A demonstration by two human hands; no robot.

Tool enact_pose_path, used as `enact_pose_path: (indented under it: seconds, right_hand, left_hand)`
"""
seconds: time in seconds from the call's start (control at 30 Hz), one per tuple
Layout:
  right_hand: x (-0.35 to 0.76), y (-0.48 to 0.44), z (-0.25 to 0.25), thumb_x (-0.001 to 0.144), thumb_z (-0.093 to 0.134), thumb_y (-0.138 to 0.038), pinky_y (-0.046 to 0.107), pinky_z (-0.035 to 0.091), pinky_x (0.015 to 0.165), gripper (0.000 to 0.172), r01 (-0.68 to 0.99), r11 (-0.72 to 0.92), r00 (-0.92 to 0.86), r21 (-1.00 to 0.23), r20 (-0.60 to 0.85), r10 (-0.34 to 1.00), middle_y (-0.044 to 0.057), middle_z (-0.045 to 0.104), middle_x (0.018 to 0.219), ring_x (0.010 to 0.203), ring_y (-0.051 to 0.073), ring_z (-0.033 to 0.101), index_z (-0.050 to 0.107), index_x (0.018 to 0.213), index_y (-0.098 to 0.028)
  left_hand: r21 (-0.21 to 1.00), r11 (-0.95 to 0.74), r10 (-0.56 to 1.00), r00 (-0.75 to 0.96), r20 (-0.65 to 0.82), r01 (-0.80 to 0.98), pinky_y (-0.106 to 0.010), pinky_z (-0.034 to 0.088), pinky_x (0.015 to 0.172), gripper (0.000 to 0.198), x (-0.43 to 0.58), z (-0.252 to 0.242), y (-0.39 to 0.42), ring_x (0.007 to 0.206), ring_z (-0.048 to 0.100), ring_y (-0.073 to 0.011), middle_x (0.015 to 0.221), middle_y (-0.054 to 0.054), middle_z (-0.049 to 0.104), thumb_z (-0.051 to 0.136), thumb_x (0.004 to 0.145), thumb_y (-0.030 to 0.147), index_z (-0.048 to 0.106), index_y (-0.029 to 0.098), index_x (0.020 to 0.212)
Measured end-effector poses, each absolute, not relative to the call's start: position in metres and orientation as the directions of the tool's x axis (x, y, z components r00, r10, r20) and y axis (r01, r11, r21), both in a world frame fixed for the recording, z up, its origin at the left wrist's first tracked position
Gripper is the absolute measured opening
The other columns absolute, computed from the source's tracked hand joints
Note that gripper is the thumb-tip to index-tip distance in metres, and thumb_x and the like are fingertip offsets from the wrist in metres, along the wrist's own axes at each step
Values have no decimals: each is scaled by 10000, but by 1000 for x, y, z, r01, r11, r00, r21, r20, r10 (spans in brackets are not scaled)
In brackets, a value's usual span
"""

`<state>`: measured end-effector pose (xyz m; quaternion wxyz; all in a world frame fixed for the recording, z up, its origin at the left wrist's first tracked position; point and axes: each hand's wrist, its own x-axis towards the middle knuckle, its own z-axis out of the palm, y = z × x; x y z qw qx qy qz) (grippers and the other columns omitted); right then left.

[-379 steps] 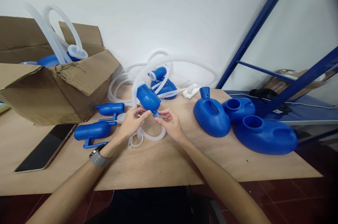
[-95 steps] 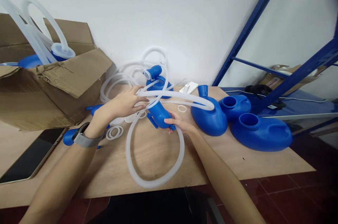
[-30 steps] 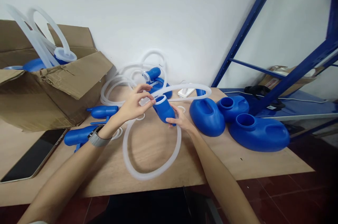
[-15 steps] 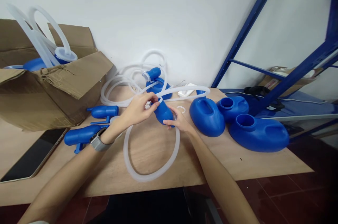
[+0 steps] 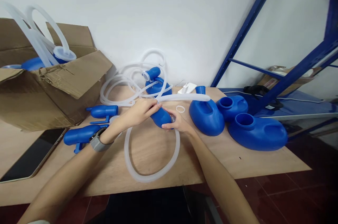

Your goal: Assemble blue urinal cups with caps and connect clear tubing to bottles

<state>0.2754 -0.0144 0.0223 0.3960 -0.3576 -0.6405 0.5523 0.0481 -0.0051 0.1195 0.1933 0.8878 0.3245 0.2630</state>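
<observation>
Behind a pale wooden table [image 5: 253, 162] stands a white wall [image 5: 171, 12]. Near the middle of the frame is a blue plastic piece [image 5: 160, 117], smooth and rounded like a small bottle, sloping down toward the lower right. A milky, translucent hose [image 5: 145, 178] loops below it at lower centre. The left hand [image 5: 142, 111] pinches the piece's upper end between thumb and fingers, the tips partly hidden; the right hand [image 5: 180, 122] curls thumb and fingers around its lower end.
</observation>
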Motion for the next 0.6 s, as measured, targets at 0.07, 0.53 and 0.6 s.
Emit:
enact_pose_path:
  seconds: [0.07,0.53,0.6]
  right_hand:
    - [279,-14,23,653,972,-381,305,619,576,951,38,154,-439,-987,122,890,90,762,1192,780,212,721,614,1524,-246]
    - [305,2,13,691,929,-444,274,550,520,865,13,83,-271,-996,76,960,108,736,1160,732,185,664,606,1459,-212]
    - [308,3,11,752,892,-440,283,554,545,784,-31,75,-186,-997,80,979,103,731,1143,714,176,648,603,1446,-217]
  left_hand:
    - [551,-703,678,658,328,449,-332,355,650,442,47,120,-4,620,446,-163,667,6,488,397,1045,503,392,229,699]
    - [441,-561,809,578,110,701,-314,295,551,553,-27,145,38,535,355,-134,556,5,427,589,919,628,466,217,569]
    - [404,-461,860,509,-16,790,-311,315,546,555,-44,137,51,515,372,-131,530,-5,462,633,900,607,483,214,538]
